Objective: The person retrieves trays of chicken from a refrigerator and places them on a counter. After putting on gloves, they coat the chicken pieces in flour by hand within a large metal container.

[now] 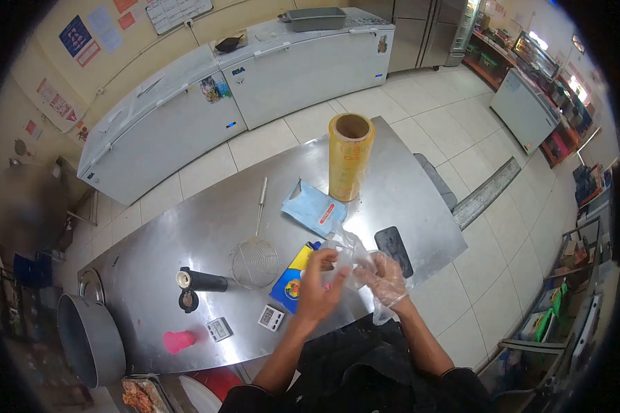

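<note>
My right hand [386,281] wears a thin clear plastic glove, loose at the wrist. My bare left hand [317,288] is closed on a second crumpled clear plastic glove [348,252]. The fingers of my right hand pinch the same glove from the other side. Under my left hand lies a blue and yellow pack [286,292], partly covered. Just beyond my hands is a light blue packet [313,205]. A black phone [394,252] lies flat beside my right hand.
A yellow cling film roll [344,168] stands on the steel table [186,227]. Left are a wire skimmer [253,263], black flask [208,281], two timers [271,318], pink cup [178,341] and large pot [93,337]. Chest freezers [303,76] line the wall; a blurred person [31,206] is far left.
</note>
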Demonstrator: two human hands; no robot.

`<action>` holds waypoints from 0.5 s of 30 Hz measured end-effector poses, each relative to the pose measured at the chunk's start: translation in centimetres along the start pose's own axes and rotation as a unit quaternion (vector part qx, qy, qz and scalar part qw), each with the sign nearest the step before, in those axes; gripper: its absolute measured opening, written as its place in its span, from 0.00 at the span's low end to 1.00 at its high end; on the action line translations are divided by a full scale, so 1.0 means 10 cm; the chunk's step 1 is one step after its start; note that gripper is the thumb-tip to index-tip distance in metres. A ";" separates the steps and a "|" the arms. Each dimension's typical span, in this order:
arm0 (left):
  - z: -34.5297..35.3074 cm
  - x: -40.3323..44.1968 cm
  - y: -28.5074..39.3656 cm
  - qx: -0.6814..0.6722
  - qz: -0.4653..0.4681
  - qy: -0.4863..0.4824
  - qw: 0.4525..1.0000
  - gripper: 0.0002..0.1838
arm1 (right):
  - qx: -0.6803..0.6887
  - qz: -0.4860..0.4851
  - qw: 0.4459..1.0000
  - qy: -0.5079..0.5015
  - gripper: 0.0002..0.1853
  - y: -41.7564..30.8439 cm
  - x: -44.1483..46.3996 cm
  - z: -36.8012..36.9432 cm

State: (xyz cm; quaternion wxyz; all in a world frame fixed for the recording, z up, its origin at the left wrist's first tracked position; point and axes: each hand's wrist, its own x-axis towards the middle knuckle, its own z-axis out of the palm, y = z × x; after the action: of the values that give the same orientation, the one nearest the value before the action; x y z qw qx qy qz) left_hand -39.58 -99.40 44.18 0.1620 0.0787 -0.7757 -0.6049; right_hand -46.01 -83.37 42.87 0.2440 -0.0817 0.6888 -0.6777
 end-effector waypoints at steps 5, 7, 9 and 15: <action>0.34 -0.01 -0.04 -0.015 0.018 -0.053 0.998 0.25 | -0.076 0.032 0.986 -0.143 0.22 0.19 -0.10 -0.05; 0.40 -0.02 -0.20 -0.078 -0.109 -0.034 0.990 0.23 | -0.210 -0.162 0.950 -0.166 0.27 0.04 -0.11 -0.08; 0.39 -0.03 -0.41 0.008 -0.037 0.009 0.999 0.24 | -0.176 -0.142 0.957 -0.183 0.25 -0.14 -0.17 -0.19; 0.13 -0.14 -0.90 -0.147 -0.216 0.032 0.965 0.21 | -0.248 -0.056 0.962 -0.102 0.25 0.22 -0.19 -0.49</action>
State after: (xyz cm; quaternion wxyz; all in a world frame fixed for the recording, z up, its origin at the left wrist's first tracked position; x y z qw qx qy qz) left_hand -39.43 -100.10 34.97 0.0620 0.2389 -0.6374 -0.7300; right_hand -46.04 -77.98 40.93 0.2466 -0.2469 0.8008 -0.4867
